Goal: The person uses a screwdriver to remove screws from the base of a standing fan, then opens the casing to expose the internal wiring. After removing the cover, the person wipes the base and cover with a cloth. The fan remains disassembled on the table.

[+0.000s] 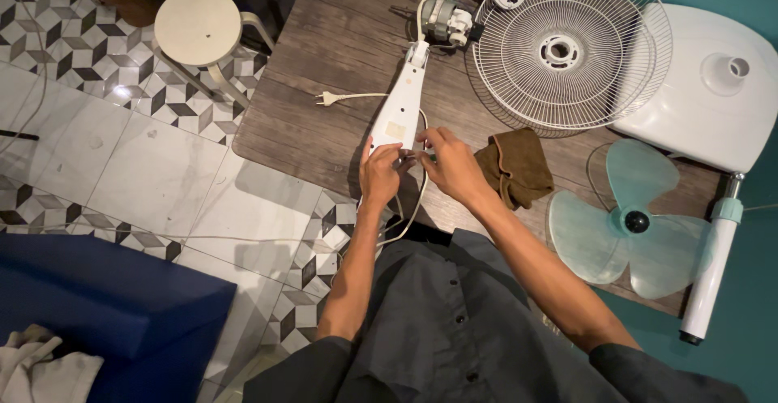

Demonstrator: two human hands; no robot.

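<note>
Both hands meet at the near end of a long, smooth white plastic fan neck housing (403, 107) lying on the rough, grey-brown wooden table (324, 62). The left hand (379, 174) pinches the housing's lower end, while the right hand (450, 165) pinches a thin white power cord (409, 208) just beside it. The cord loops off the table edge; its plug (326, 98) rests left of the housing. The bare metal motor (444, 20) sits at the far end. Nearby lie a round wire grille (572, 46), crumpled brown cloth (515, 166) and translucent teal blade (632, 223).
</note>
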